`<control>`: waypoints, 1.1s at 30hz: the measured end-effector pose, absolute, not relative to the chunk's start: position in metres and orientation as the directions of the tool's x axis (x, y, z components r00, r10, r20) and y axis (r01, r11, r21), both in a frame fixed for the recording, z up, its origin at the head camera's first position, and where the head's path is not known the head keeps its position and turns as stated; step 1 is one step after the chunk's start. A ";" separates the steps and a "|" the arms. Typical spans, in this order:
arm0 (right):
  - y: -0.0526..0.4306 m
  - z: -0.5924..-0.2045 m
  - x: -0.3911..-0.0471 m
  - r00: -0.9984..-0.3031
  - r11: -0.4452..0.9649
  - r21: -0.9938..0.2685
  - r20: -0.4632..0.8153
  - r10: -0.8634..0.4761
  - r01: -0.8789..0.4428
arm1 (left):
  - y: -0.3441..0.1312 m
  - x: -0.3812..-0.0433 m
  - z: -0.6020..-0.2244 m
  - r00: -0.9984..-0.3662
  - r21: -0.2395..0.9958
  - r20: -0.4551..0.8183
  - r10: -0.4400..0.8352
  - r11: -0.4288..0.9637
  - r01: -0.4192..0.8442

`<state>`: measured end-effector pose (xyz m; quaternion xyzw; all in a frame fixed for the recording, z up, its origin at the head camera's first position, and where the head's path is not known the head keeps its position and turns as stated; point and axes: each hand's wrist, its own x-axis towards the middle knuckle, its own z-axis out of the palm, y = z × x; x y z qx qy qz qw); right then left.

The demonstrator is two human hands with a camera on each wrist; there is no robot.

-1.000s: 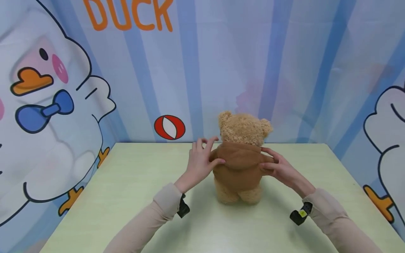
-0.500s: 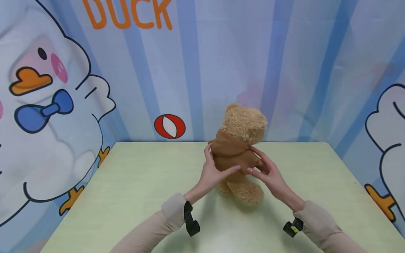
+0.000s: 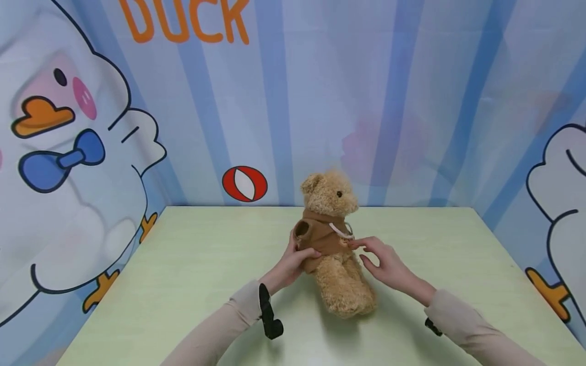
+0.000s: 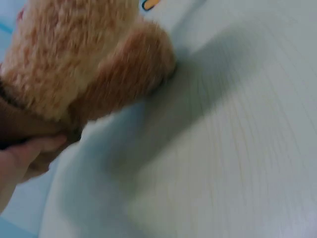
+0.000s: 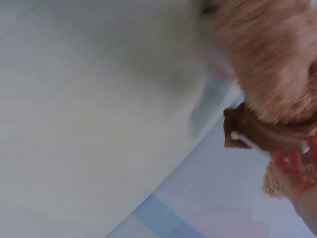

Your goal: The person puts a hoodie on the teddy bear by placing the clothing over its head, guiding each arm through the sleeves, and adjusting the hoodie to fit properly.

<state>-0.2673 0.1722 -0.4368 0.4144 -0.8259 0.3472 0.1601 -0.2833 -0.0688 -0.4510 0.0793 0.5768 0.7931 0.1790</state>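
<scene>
A tan teddy bear (image 3: 343, 292) in a brown hoodie (image 3: 322, 239) is turned to the right, its legs towards me. My left hand (image 3: 290, 263) grips the bear's back, thumb over the hoodie's lower side; the left wrist view shows that thumb (image 4: 37, 148) by the hem. White drawstring (image 3: 340, 231) hangs down the hoodie's front. There the fingertips of my right hand (image 3: 389, 265) touch the cloth, the thumb held apart. In the right wrist view the bear's furry leg (image 5: 272, 59) looms large, and the right fingers (image 5: 292, 166) are at the hoodie.
A pale green-yellow table (image 3: 206, 264) lies under the bear. Behind and beside it hangs a blue striped backdrop (image 3: 311, 101) printed with a white duck (image 3: 78, 213) and a red ball (image 3: 245, 183). Each wrist carries a black camera strap.
The bear has turned from back view to facing right. My left hand has kept to its back, while the right hand has come off its arm to the hoodie's front.
</scene>
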 end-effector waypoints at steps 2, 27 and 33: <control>0.174 -0.444 -0.273 -0.637 0.497 -0.403 0.547 -0.542 -0.769 | -0.074 -0.286 -0.457 -0.885 0.930 -0.166 0.435 -0.230 -0.287; 0.137 -0.450 -0.288 -0.693 0.657 -0.284 0.499 -0.521 -0.698 | -0.080 -0.285 -0.433 -0.718 0.024 0.164 0.676 0.725 0.688; 0.121 -0.438 -0.286 -0.667 0.648 -0.226 0.454 -0.591 -0.727 | -0.085 -0.289 -0.441 -0.691 -0.017 0.149 0.708 0.700 0.714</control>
